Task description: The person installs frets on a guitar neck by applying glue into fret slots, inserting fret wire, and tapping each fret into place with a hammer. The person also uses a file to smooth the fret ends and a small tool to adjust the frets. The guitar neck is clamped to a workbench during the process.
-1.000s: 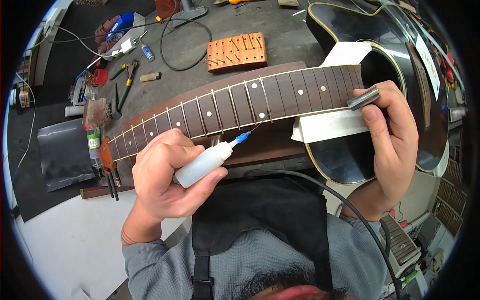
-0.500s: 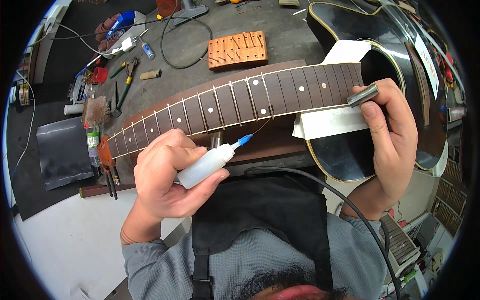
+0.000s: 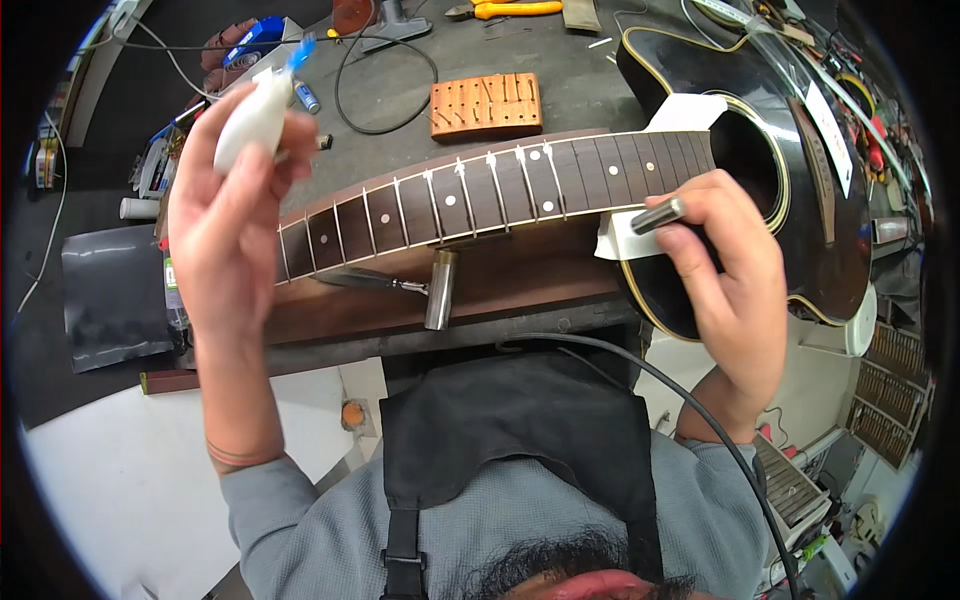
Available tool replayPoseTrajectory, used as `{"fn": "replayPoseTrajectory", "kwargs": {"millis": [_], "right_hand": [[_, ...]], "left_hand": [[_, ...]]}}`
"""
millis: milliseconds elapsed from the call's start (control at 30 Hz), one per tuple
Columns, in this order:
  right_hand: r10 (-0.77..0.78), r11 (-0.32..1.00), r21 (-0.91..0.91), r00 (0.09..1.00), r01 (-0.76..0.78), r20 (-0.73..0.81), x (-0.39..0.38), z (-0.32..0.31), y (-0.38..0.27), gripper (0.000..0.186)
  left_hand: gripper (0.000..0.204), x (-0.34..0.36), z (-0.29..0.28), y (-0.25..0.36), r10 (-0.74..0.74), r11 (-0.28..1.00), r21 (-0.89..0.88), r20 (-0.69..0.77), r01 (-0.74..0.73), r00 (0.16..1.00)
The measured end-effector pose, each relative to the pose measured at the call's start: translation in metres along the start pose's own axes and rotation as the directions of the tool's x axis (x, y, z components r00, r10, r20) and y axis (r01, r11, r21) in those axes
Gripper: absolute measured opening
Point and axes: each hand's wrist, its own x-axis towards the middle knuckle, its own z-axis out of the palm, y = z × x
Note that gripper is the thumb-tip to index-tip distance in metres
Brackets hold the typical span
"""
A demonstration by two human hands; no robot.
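Observation:
A black acoustic guitar (image 3: pixel 800 190) lies on the workbench with its dark fretboard (image 3: pixel 480 195) running left across a wooden neck support. My left hand (image 3: pixel 235 200) is raised above the left end of the neck, gripping a small white squeeze bottle (image 3: pixel 255 110) with a blue nozzle that points up and away. My right hand (image 3: pixel 725 285) rests at the guitar body by the soundhole, pinching a short metal rod (image 3: pixel 658 215) over white paper (image 3: pixel 625 240). A small metal-headed hammer (image 3: pixel 425 288) lies on the support below the fretboard.
A wooden block with slots (image 3: pixel 487 104) sits behind the neck beside a looped black cable (image 3: pixel 385 90). Yellow-handled pliers (image 3: pixel 505 10) and other tools lie at the back and left of the bench. A black cable (image 3: pixel 680 400) crosses my dark apron.
My left hand has lifted the bottle up and to the left, away from the fretboard edge, uncovering the hammer. My right hand has stayed at the guitar body with the rod.

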Motion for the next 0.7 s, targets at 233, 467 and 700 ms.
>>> {"fn": "replayPoseTrajectory", "kwargs": {"millis": [233,467,700], "right_hand": [[-0.065,0.981,-0.185,0.997,0.055,-0.049,0.003,0.028,-0.021,0.015],[-0.113,0.945,-0.315,0.991,0.086,-0.067,0.007,0.043,-0.030,0.015],[-0.123,0.934,-0.343,0.991,0.101,-0.044,0.007,0.050,-0.031,0.015]], "left_hand": [[0.046,0.079,-0.080,-0.044,-0.248,0.965,0.113,0.080,0.238,0.965],[0.043,0.115,-0.121,-0.082,-0.413,0.884,0.327,0.217,0.333,0.884],[0.033,0.125,-0.134,-0.107,-0.525,0.751,0.619,0.347,0.230,0.777]]}}
